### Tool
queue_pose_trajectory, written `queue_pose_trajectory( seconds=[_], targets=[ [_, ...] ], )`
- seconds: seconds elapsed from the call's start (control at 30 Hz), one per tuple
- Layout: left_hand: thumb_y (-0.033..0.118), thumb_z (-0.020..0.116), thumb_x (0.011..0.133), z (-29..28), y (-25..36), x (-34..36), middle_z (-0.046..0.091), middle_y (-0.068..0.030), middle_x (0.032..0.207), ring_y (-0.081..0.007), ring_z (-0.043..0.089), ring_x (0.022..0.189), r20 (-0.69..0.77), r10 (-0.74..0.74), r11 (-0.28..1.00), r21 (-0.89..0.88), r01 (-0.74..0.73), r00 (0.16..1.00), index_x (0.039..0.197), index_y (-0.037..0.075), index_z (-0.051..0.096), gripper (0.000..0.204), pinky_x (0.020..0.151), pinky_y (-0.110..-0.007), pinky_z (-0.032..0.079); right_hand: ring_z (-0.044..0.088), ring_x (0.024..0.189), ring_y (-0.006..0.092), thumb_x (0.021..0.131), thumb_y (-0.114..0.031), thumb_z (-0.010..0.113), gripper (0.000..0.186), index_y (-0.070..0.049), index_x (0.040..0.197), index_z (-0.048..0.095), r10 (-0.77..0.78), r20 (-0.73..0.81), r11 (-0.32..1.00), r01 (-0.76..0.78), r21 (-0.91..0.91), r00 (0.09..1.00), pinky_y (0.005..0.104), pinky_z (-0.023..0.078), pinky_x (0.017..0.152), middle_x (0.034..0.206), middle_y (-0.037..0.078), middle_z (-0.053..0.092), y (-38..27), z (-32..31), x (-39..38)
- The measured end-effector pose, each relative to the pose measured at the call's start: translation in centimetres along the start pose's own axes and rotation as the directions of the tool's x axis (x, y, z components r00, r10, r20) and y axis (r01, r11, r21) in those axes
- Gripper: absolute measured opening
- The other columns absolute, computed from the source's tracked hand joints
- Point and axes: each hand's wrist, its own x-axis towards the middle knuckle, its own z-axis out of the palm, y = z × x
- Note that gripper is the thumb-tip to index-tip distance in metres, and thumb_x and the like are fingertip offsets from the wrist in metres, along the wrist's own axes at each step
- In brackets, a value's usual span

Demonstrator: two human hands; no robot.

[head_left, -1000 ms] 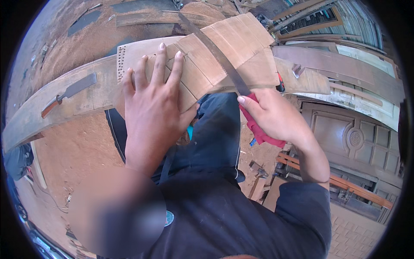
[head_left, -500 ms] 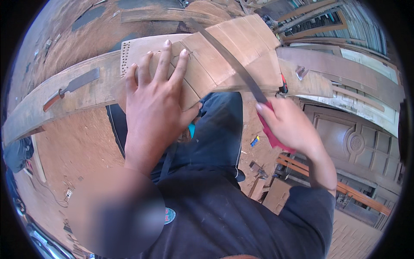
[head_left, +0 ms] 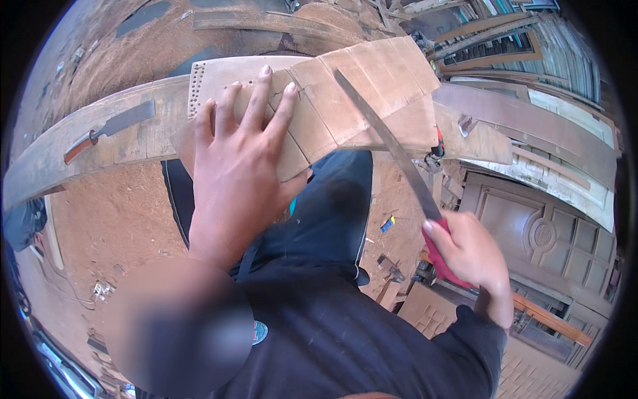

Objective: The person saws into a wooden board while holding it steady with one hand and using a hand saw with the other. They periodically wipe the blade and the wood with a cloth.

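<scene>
My left hand [head_left: 239,159] rests with spread fingers on layered pale wooden pieces [head_left: 375,73], its thumb at their near edge. One piece has rows of small holes along its left side. My right hand [head_left: 468,256] grips the red, cloth-like handle of a handsaw [head_left: 389,143], whose long blade reaches diagonally across the right part of the pieces. Beneath them runs a long weathered plank [head_left: 53,169]. On it at left lies a wide-bladed chisel [head_left: 133,116] with a wooden handle. A red-and-black tool [head_left: 436,147] is partly visible just right of the pieces.
Stacked boards and frames [head_left: 545,50] fill the back right. A carved door panel [head_left: 558,253] and orange-brown slats [head_left: 551,319] lie at right. Sawdust and scraps cover the ground [head_left: 113,226]. My dark-clothed legs [head_left: 325,219] are below the plank; a cable [head_left: 73,292] lies at lower left.
My right hand has moved down and rightward with the saw, drawing its tip back onto the pieces. My left hand stays spread on them, with the view shifted slightly.
</scene>
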Motion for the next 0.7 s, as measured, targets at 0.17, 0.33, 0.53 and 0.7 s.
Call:
queue_pose_trajectory(
  seconds=[0.17, 0.33, 0.53, 0.7],
  targets=[
    [0.046, 0.091, 0.074, -0.2, 0.2, 0.3, 0.045, -0.011, 0.174, -0.0402, 0.041, 0.155, 0.031, 0.001, 1.0, 0.012, -0.001, 1.0, 0.165, 0.02, 0.053, 0.102, 0.131, -0.053, 0.027, 0.075, 0.069, 0.0388, 0.112, -0.03, 0.056, 0.046, 0.003, 0.082, 0.068, -0.059, -0.056, 0.998, 0.061, 0.031, 0.997, 0.048, 0.056, 0.068, 0.069, 0.019, 0.07, -0.9, 0.3, 3.2],
    [0.045, 0.092, 0.074, -0.2, -0.2, -0.1, 0.047, -0.0117, 0.171, -0.0385, 0.042, 0.154, 0.002, -0.001, 1.0, 0.009, 0.001, 1.0, 0.163, 0.018, 0.055, 0.099, 0.131, -0.053, 0.027, 0.074, 0.072, 0.0429, 0.111, -0.031, 0.057, 0.046, 0.004, 0.083, 0.067, 0.041, 0.046, 0.999, -0.042, 0.028, 0.998, 0.0509, 0.056, 0.071, 0.072, 0.023, 0.071, -0.6, -0.6, 0.8],
    [0.045, 0.091, 0.074, -0.1, 0.1, 0.2, 0.047, -0.0111, 0.172, -0.0391, 0.042, 0.154, 0.003, 0.009, 1.0, 0.004, -0.009, 1.0, 0.163, 0.019, 0.055, 0.099, 0.131, -0.053, 0.028, 0.071, 0.074, 0.0461, 0.11, -0.031, 0.058, 0.044, 0.004, 0.087, 0.069, 0.039, 0.002, 0.998, -0.039, 0.047, 0.999, 0.0521, 0.054, 0.072, 0.072, 0.026, 0.068, -0.7, -0.4, 1.7],
    [0.045, 0.091, 0.074, -0.1, -0.1, 0.1, 0.046, -0.011, 0.173, -0.0398, 0.042, 0.155, 0.008, 0.002, 1.0, 0.004, -0.002, 1.0, 0.164, 0.02, 0.054, 0.101, 0.131, -0.053, 0.028, 0.07, 0.074, 0.0469, 0.111, -0.031, 0.057, 0.045, 0.006, 0.088, 0.068, 0.011, -0.011, 0.999, -0.01, 0.047, 1.0, 0.0517, 0.053, 0.072, 0.074, 0.026, 0.068, 0.1, 0.6, 1.7]
  ],
)
